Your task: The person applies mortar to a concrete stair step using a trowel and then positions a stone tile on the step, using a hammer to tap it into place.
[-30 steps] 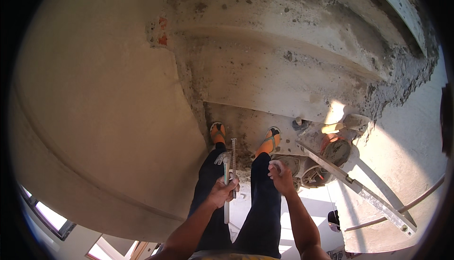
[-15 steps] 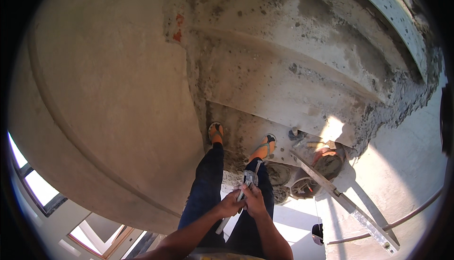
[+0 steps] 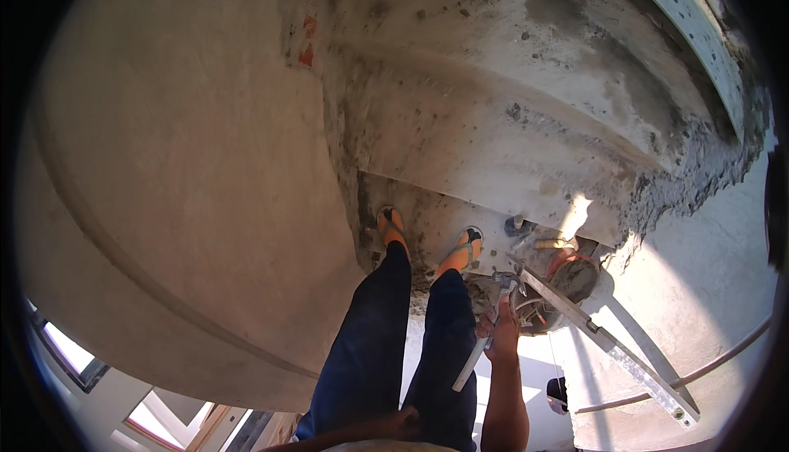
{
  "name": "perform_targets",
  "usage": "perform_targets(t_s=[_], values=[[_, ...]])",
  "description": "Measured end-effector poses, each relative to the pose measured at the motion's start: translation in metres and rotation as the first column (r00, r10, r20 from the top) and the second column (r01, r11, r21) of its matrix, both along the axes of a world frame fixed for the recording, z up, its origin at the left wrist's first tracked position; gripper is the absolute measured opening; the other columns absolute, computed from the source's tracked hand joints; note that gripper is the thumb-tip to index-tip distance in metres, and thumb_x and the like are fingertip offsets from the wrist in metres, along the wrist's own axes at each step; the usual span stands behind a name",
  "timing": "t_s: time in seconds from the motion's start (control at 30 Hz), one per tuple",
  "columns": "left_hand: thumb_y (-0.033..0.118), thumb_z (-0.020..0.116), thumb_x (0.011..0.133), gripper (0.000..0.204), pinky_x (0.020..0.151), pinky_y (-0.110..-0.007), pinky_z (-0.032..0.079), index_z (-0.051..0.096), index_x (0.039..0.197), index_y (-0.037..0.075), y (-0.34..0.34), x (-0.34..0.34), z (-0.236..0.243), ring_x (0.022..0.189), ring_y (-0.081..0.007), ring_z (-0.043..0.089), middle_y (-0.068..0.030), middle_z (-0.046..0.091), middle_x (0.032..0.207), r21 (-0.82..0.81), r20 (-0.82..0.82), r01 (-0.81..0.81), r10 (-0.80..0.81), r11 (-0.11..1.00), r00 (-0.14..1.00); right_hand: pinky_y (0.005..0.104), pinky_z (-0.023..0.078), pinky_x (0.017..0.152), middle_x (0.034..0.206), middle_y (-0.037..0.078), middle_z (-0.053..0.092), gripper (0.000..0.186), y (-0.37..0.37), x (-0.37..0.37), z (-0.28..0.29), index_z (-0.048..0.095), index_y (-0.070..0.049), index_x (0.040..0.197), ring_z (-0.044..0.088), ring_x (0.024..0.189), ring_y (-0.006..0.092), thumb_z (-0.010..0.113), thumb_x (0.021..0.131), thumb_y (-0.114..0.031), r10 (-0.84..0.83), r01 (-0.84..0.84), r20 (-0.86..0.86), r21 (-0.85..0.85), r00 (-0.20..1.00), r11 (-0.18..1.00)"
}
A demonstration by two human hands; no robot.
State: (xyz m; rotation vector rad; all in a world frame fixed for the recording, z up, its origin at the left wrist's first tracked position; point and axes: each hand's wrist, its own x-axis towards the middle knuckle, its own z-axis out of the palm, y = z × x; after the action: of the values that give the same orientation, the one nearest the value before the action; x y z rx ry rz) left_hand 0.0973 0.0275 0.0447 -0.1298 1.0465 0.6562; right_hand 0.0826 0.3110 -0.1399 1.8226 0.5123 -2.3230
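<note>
My right hand (image 3: 500,329) is closed around a hammer (image 3: 508,281). Its metal head points up and away from me, and the pale handle slants down past the hand toward my trouser leg. My left hand (image 3: 403,423) lies low by my waist, over the dark trousers, apart from the hammer. Shadow covers it and its fingers are not clear. Beyond the hammer head, a round bucket (image 3: 585,278) stands on the step, with another tool-filled container (image 3: 530,319) close to my right hand.
Rough concrete steps (image 3: 493,136) rise ahead, beside a curved plastered wall (image 3: 189,164) on the left. A long metal straightedge (image 3: 612,345) leans across at right. A hose (image 3: 723,362) curves over the pale surface. My sandalled feet (image 3: 460,255) stand on a narrow step.
My hands have parted. The right hand has carried the hammer to the right, toward the buckets, while the left has dropped back to my waist. My left foot now appears further right.
</note>
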Motion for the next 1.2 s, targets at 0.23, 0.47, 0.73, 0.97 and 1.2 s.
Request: perform_targets(t_s=[0.23, 0.47, 0.73, 0.97, 1.2], values=[[0.034, 0.062, 0.106, 0.032, 0.081, -0.041, 0.054, 0.06, 0.124, 0.007, -0.037, -0.03, 0.01, 0.094, -0.0225, 0.068, -0.0139, 0.068, 0.104, -0.118, -0.004, -0.105, 0.105, 0.987, 0.994, 0.0244, 0.038, 0.045, 0.077, -0.001, 0.049, 0.033, -0.006, -0.126, 0.029, 0.055, -0.012, 0.109, 0.041, 0.053, 0.0071, 0.054, 0.11, -0.045, 0.022, 0.011, -0.198, 0.165, 0.98, 0.986], [0.03, 0.06, 0.106, 0.029, 0.074, -0.037, 0.055, 0.063, 0.119, 0.005, -0.041, -0.03, -0.038, 0.088, -0.0196, 0.068, -0.0131, 0.068, 0.101, -0.229, 0.075, -0.022, 0.04, 0.973, 0.996, 0.0236, 0.039, 0.046, 0.082, 0.001, 0.053, 0.035, -0.032, -0.242, -0.058, 0.058, -0.005, 0.122, 0.046, 0.055, 0.0064, 0.052, 0.112, -0.038, 0.292, -0.17, -0.293, 0.378, 0.91, 0.91], [0.017, 0.05, 0.108, 0.023, 0.071, -0.032, 0.06, 0.063, 0.101, 0.0, 0.004, -0.067, -0.191, 0.079, -0.0156, 0.067, -0.0097, 0.064, 0.092, -0.274, -0.575, -0.478, 0.256, 0.834, 0.777, 0.0236, 0.043, 0.048, 0.083, 0.002, 0.053, 0.034, -0.085, -0.172, -0.133, 0.06, -0.003, 0.12, 0.05, 0.057, 0.0069, 0.048, 0.114, -0.034, 0.553, -0.423, -0.269, 0.414, 0.789, 0.806], [0.056, 0.038, 0.112, 0.059, 0.105, -0.039, 0.048, 0.05, 0.141, 0.007, 0.077, -0.259, -0.326, 0.119, -0.0191, 0.059, -0.0071, 0.059, 0.124, 0.182, -0.524, -0.835, 0.77, 0.519, 0.364, 0.047, 0.046, 0.083, 0.091, 0.016, 0.065, 0.029, -0.097, -0.21, -0.167, 0.063, -0.002, 0.124, 0.066, 0.085, 0.0306, 0.052, 0.109, -0.024, 0.859, -0.513, -0.035, 0.789, 0.511, 0.338], [0.046, 0.04, 0.114, 0.049, 0.105, -0.035, 0.047, 0.052, 0.142, 0.007, 0.086, -0.347, -0.339, 0.119, -0.0175, 0.059, -0.0064, 0.061, 0.127, 0.551, -0.546, -0.708, 0.832, 0.442, 0.095, 0.0472, 0.038, 0.09, 0.092, 0.02, 0.063, 0.021, -0.096, -0.31, -0.182, 0.061, 0.002, 0.115, 0.061, 0.097, 0.0355, 0.053, 0.103, -0.013, 0.928, -0.147, -0.043, 0.984, 0.37, 0.104]])
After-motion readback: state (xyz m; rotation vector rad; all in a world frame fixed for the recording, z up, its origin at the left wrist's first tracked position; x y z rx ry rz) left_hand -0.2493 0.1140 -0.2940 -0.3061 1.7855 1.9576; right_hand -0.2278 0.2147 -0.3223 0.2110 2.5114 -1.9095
